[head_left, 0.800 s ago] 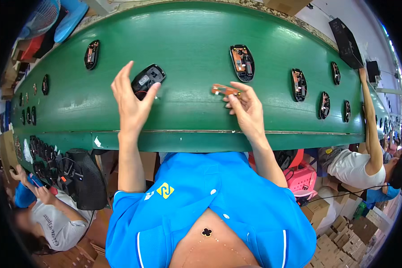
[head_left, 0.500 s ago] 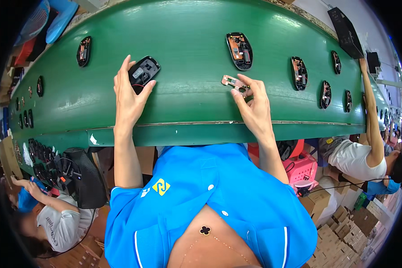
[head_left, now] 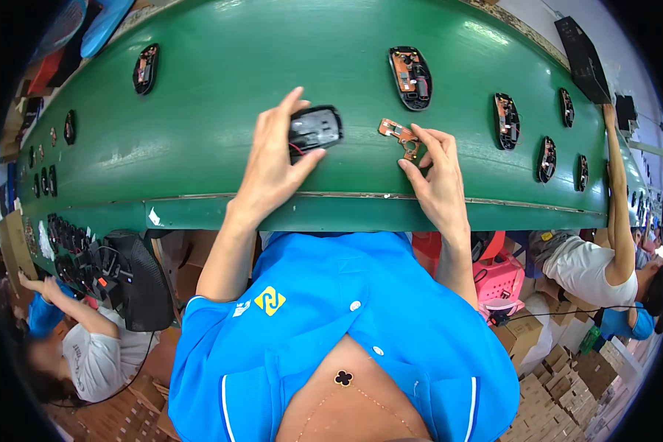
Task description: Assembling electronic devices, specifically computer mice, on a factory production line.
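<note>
Between the thumb and fingers of my left hand is a black computer mouse shell, its hollow inner side facing up with a red wire at its near edge. To its right, my right hand pinches a small copper-coloured circuit board with a round cutout. Both parts are just above the green belt, a hand's width apart. Beyond the board lies an open mouse base with a circuit board fitted inside.
More open mouse bases lie along the belt, one at far left and several at right. A black box stands at the far right edge. People sit at both sides; the right-hand person's arm reaches across the belt.
My left hand has moved right with the mouse shell, bringing it closer to the circuit board. The shell has turned more sideways. My right hand has shifted slightly right, still pinching the board.
</note>
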{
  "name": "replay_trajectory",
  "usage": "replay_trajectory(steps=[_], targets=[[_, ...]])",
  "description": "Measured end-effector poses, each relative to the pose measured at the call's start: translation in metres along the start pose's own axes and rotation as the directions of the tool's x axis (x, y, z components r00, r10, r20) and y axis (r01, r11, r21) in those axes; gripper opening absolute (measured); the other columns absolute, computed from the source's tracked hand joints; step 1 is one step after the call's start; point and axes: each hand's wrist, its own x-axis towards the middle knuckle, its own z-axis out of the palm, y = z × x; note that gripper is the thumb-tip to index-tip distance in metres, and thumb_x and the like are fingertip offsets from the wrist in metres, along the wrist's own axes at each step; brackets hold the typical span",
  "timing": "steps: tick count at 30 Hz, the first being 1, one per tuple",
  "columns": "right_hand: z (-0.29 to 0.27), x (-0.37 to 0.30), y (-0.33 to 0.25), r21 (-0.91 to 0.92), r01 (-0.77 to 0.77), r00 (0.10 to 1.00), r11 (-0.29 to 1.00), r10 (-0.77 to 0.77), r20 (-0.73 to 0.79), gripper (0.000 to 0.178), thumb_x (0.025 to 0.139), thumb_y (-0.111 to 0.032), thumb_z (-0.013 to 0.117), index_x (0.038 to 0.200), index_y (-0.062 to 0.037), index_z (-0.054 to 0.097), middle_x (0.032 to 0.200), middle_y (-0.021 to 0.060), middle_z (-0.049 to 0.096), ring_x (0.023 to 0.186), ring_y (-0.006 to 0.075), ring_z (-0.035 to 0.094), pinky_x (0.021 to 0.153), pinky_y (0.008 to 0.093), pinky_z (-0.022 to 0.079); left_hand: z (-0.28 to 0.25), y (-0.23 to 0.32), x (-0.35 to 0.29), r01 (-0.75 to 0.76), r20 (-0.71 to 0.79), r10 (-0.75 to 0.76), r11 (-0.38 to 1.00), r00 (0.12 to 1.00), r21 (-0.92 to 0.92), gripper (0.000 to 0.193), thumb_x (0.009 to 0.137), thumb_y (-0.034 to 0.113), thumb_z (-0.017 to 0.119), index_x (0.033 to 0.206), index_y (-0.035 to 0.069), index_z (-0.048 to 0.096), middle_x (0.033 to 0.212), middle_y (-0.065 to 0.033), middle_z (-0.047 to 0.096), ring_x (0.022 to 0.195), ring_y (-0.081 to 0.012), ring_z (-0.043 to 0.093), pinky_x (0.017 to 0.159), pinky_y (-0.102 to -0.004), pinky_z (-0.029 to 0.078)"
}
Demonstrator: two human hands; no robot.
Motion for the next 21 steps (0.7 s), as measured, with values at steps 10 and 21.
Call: replay_trajectory(steps=[10,21], targets=[[-0.002,0.001,0.004,-0.096,0.02,0.999,0.995,-0.023,-0.031,0.048,0.08,-0.002,0.073,0.126,-0.0071,0.061,0.118,0.0088,0.054,0.09,0.0182,0.053,0.077,0.0296,0.047,0.001,0.01,0.004,0.041,0.012,-0.04,0.978,0.999,-0.203,0.065,0.081,0.008,0.072,0.142,0.006,0.047,0.125,-0.0109,0.059,0.12,-0.0246,0.049,0.105,-0.0385,0.04],[0.007,0.01,-0.01,0.051,0.069,0.997,0.996,-0.067,-0.047,0.045,0.08,-0.003,0.074,0.123,-0.0076,0.063,0.114,0.008,0.056,0.094,0.019,0.053,0.076,0.0293,0.047,0.001,-0.01,0.026,0.114,0.071,-0.12,0.99,0.99,0.089,0.021,0.085,0.014,0.069,0.103,0.005,0.067,0.105,-0.0061,0.058,0.102,-0.0207,0.049,0.094,-0.0344,0.037]])
